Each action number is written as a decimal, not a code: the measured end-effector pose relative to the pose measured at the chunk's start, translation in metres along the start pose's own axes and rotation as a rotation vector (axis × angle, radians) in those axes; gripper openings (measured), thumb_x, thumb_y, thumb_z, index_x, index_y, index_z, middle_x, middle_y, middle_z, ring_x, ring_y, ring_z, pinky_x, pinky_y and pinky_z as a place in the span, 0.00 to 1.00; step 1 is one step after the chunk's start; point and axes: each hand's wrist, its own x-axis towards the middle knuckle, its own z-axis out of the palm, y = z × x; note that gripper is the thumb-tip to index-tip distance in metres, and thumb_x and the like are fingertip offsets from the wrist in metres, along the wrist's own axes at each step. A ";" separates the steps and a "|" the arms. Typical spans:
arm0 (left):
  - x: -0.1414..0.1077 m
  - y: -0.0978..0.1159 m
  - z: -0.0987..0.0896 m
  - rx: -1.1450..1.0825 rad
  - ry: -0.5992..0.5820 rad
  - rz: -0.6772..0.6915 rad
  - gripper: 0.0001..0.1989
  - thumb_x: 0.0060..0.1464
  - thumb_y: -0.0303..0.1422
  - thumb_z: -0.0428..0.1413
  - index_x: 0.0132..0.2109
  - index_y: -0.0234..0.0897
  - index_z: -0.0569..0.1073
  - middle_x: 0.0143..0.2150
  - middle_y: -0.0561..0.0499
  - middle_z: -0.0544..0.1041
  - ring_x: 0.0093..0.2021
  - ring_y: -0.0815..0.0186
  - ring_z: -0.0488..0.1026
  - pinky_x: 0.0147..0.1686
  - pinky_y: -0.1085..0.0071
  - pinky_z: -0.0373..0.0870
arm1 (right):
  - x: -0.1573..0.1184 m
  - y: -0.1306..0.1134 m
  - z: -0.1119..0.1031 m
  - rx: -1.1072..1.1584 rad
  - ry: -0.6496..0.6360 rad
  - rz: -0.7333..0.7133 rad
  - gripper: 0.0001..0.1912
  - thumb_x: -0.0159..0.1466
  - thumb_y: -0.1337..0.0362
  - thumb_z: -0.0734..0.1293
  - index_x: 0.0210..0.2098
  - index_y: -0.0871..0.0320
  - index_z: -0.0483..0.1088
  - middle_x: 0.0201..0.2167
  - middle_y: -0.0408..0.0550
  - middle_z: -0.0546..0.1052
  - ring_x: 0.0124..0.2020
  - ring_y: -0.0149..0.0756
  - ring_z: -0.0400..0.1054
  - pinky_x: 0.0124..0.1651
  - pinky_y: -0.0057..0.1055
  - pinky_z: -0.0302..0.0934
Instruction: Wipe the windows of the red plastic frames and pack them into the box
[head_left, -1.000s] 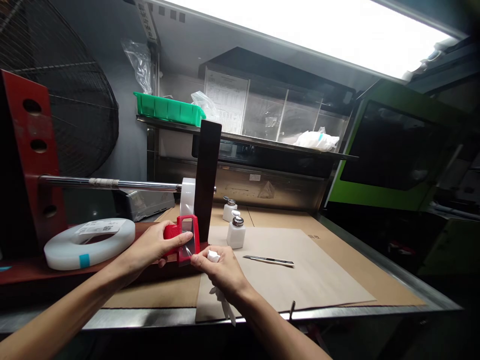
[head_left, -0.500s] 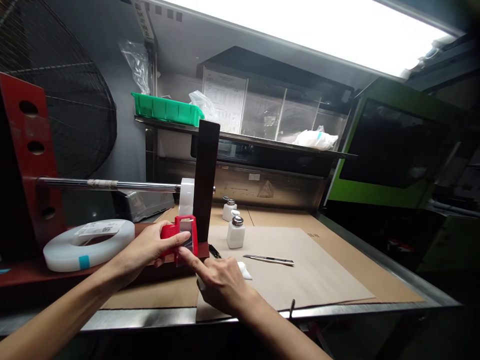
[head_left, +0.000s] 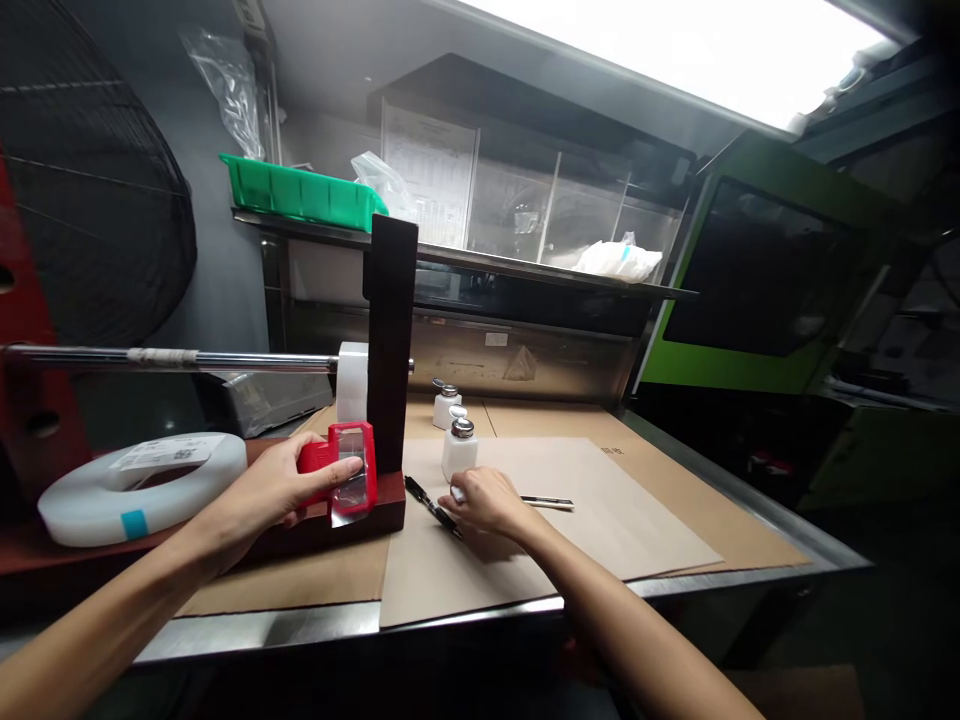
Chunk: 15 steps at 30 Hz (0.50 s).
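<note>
**Left hand on the red frame, right hand down by the black pen**

The left hand (head_left: 262, 492) is closed round the red frame (head_left: 330, 462), thumb across its front, holding it against the foot of the dark upright post (head_left: 390, 340). A clear panel (head_left: 352, 488) sits in the frame's window, catching the light.

The right hand (head_left: 487, 500) is at the frame's 3 o'clock, palm down on the brown paper sheet (head_left: 615, 520) with its fingers loosely curled. Its fingertips are at the black pen (head_left: 427, 500), and a scrap of white shows under them — whether they actually grip either one, I cannot tell.

A white pump bottle (head_left: 458, 452) stands at 12 o'clock from that hand, a second bottle (head_left: 445, 405) just beyond it, and a thin knife (head_left: 551, 503) lies at its 3 o'clock. The white tape roll (head_left: 142, 485) lies well off at the frame's 9 o'clock.

My read is that work on the clear panel is paused while the right hand goes for a tool. The next move calls for a clean pinch on the slim pen, which lies flat on the paper — and a steady left grip, so that the frame does not tilt or slide off the post's foot.
</note>
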 end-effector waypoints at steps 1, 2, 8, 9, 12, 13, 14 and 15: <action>0.000 0.000 0.000 0.005 0.005 -0.004 0.25 0.39 0.51 0.62 0.39 0.38 0.70 0.22 0.54 0.72 0.19 0.70 0.61 0.16 0.77 0.52 | 0.003 0.002 -0.001 -0.019 -0.033 0.003 0.15 0.66 0.55 0.61 0.38 0.61 0.72 0.35 0.49 0.77 0.36 0.36 0.72 0.38 0.34 0.65; -0.001 -0.001 0.000 0.007 0.010 -0.005 0.26 0.38 0.52 0.62 0.39 0.38 0.69 0.22 0.54 0.72 0.19 0.71 0.60 0.16 0.77 0.51 | 0.005 0.006 -0.002 -0.039 -0.065 0.008 0.14 0.67 0.57 0.61 0.40 0.61 0.71 0.37 0.48 0.76 0.38 0.35 0.71 0.41 0.36 0.66; -0.002 -0.002 0.002 -0.012 0.070 0.008 0.26 0.39 0.57 0.58 0.34 0.39 0.68 0.21 0.55 0.69 0.20 0.69 0.61 0.16 0.78 0.50 | 0.001 0.059 -0.013 -0.145 -0.256 0.086 0.13 0.65 0.60 0.64 0.45 0.62 0.69 0.44 0.50 0.73 0.42 0.37 0.70 0.45 0.40 0.67; -0.002 -0.002 0.003 -0.015 0.083 0.011 0.25 0.40 0.57 0.57 0.32 0.39 0.67 0.20 0.56 0.67 0.20 0.69 0.60 0.15 0.78 0.50 | -0.002 0.068 -0.011 -0.148 -0.271 0.094 0.13 0.65 0.61 0.64 0.45 0.62 0.69 0.44 0.50 0.73 0.42 0.37 0.70 0.44 0.39 0.67; 0.001 -0.003 0.005 -0.027 0.110 0.019 0.24 0.44 0.57 0.53 0.27 0.40 0.64 0.17 0.58 0.62 0.18 0.70 0.58 0.15 0.78 0.49 | -0.010 0.087 -0.001 -0.122 -0.252 0.085 0.11 0.65 0.60 0.64 0.43 0.61 0.70 0.42 0.49 0.74 0.41 0.36 0.70 0.44 0.39 0.67; 0.002 -0.003 0.006 -0.030 0.118 0.021 0.24 0.45 0.57 0.52 0.27 0.40 0.64 0.17 0.58 0.62 0.18 0.70 0.58 0.15 0.78 0.49 | -0.013 0.091 0.001 -0.102 -0.227 0.074 0.11 0.65 0.60 0.64 0.42 0.61 0.70 0.41 0.48 0.74 0.40 0.35 0.70 0.43 0.38 0.67; 0.003 -0.003 0.007 -0.033 0.125 0.023 0.23 0.45 0.57 0.52 0.27 0.40 0.63 0.17 0.57 0.62 0.18 0.69 0.59 0.15 0.78 0.49 | -0.015 0.094 0.002 -0.076 -0.196 0.059 0.11 0.64 0.60 0.65 0.41 0.62 0.70 0.40 0.48 0.74 0.39 0.35 0.70 0.42 0.37 0.67; 0.004 -0.004 0.007 -0.035 0.132 0.023 0.23 0.46 0.57 0.52 0.27 0.40 0.64 0.17 0.57 0.62 0.18 0.69 0.59 0.14 0.78 0.49 | -0.016 0.095 0.002 -0.045 -0.157 0.039 0.10 0.63 0.61 0.66 0.40 0.61 0.70 0.37 0.47 0.75 0.37 0.34 0.70 0.40 0.35 0.66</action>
